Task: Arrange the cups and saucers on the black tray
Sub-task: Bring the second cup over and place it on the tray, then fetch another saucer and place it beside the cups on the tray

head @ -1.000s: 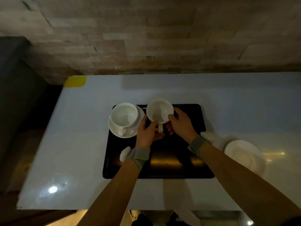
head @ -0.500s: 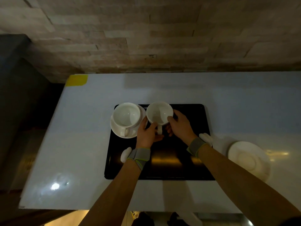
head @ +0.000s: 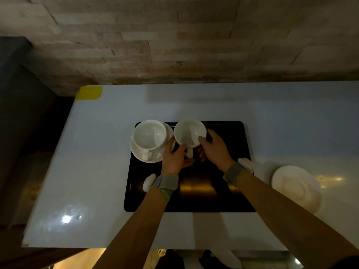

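Note:
A black tray (head: 229, 199) lies on the white table. At its far left corner a white cup (head: 149, 135) stands on a white saucer (head: 139, 155), handle toward me. Beside it, at the tray's far middle, is a second white cup (head: 189, 133) with no saucer visible under it. My left hand (head: 174, 158) grips this cup's near left side by the handle. My right hand (head: 213, 148) holds its right rim and side. A spare white saucer (head: 295, 188) lies on the table to the right of the tray.
The white table (head: 97, 162) ends at a brick wall behind and has a yellow tape patch (head: 89, 93) at its far left corner. The floor drops away on the left. Both wrists wear grey bands with white pods.
The second cup and both hands have stayed almost still at the tray's far middle; only the view has shifted slightly.

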### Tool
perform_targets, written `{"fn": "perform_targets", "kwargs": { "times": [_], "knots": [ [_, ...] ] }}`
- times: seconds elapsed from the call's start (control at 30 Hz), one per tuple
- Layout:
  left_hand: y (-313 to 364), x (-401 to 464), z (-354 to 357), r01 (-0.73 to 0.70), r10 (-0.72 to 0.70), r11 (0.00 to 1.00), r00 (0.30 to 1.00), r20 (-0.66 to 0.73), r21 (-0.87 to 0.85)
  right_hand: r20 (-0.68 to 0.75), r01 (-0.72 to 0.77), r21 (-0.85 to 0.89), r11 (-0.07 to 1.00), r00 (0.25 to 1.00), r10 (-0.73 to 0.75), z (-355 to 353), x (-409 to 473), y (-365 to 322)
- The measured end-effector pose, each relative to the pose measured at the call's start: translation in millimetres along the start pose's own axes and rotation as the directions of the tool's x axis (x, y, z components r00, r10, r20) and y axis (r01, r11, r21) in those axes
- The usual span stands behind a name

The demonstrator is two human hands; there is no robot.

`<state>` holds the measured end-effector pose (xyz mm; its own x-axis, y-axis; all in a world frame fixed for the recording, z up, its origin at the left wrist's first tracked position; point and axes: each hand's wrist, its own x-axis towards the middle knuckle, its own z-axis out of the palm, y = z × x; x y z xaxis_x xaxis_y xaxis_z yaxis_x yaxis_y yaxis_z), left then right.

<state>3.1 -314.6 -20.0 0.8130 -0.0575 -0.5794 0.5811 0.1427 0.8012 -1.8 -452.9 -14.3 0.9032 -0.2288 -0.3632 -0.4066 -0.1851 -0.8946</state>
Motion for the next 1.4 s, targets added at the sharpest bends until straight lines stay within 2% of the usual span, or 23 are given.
{"fn": "perform_targets", "kwargs": {
  "times": [0.57, 0.73, 0.87, 1.03, 1.1, 1.2, 1.4],
  "knots": [
    [4, -6, 0, 0.006, -0.006, 1.0, 1.0, -0.001, -0.015, 0.031, -0.006, 0.033, 0.999, 1.0, 0.005, -1, -4, 0],
    [6, -14, 4, -0.015, 0.014, 0.998, 1.0, 0.009, 0.066, 0.059, -0.007, 0.038, 0.999, 0.998, 0.005, -7, -7, -1],
    [0, -25, 6, -0.038, 0.045, 0.993, 0.997, -0.057, 0.109, 0.065, -0.018, 0.01, 1.0, 0.998, 0.017, -23, -11, -1],
    [-8, -38, 10, -0.094, 0.136, 0.979, 0.963, -0.232, 0.183, 0.053, 0.004, -0.034, 0.999, 0.999, -0.002, -56, -20, -1],
    [-12, -43, 16, -0.094, 0.135, 0.972, 0.974, -0.182, 0.217, 0.041, 0.022, -0.051, 0.998, 0.999, -0.02, -72, -26, 3],
    [-14, -49, 28, -0.087, 0.095, 0.96, 0.995, -0.019, 0.265, 0.017, 0.03, -0.058, 0.998, 0.999, -0.029, -91, -32, 10],
    [-28, -57, 75, -0.093, 0.015, 0.922, 0.979, 0.205, 0.377, -0.139, 0.001, -0.048, 0.999, 0.99, -0.008, -141, -60, 27]
  ]
}}
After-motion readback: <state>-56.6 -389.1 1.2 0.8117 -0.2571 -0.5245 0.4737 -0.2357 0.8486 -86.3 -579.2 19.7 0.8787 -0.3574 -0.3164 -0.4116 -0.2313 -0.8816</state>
